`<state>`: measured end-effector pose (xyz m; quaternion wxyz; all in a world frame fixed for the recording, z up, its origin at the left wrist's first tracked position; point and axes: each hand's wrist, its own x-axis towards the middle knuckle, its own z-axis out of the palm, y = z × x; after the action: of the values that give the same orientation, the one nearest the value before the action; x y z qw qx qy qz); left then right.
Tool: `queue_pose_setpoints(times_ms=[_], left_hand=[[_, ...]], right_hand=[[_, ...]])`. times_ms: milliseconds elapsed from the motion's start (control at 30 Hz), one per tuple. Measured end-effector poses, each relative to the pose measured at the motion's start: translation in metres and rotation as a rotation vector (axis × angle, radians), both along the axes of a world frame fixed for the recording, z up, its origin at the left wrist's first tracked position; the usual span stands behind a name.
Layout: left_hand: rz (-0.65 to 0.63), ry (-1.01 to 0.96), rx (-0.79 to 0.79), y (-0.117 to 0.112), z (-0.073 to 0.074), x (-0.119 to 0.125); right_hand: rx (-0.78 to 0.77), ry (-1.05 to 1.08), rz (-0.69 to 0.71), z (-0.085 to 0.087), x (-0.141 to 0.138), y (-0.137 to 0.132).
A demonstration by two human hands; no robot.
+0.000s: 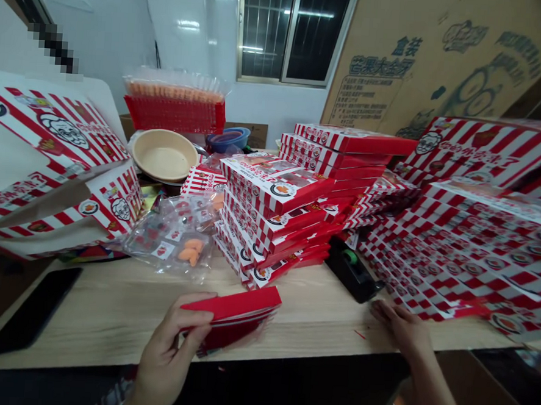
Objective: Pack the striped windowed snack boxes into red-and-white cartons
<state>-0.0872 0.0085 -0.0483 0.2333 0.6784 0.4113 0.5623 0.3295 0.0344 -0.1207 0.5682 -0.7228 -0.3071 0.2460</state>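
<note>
Worker's bare left hand (169,355) and bare right hand (403,327), the right forearm (437,390) uncovered to the frame's edge; dark patterned fabric (119,390) beside the left wrist, too blurred to confirm as a sleeve.

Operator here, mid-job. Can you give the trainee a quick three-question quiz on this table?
1. What is the left hand holding?
2. True or false: the tape dispenser stands to the right of the tall box stack.
3. Which dark, flat object lies at the left end of the table?

Key: 1. A flat red carton. 2. True. 3. A phone.
</note>
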Motion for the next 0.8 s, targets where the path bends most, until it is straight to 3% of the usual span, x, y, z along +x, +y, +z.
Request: queue_pose_setpoints(times_ms=[133,233,333,433,600,800], left_hand=[[0.024,0.079,0.091,-0.006,0.001,0.017],[0.024,0.14,0.134,-0.009,0.002,0.029],[-0.004,0.189,0.134,-0.01,0.004,0.034],[-0.046,0.238,0.121,-0.01,0.011,0.032],[-0.232,0.483,0.079,-0.004,0.038,0.024],[-0.321,0.808,-0.018,0.01,0.064,0.033]], right_hand=[[0.015,0.122,-0.095,0.016,-0.054,-0.033],[0.157,0.088,-0.025,0.045,-0.128,-0.06],[0.327,0.224,0.084,0.081,-0.203,-0.072],[0.303,0.447,0.258,0.104,-0.247,-0.064],[0.229,0.538,0.352,0.108,-0.254,-0.048],[0.12,0.622,0.443,0.089,-0.246,-0.044]])
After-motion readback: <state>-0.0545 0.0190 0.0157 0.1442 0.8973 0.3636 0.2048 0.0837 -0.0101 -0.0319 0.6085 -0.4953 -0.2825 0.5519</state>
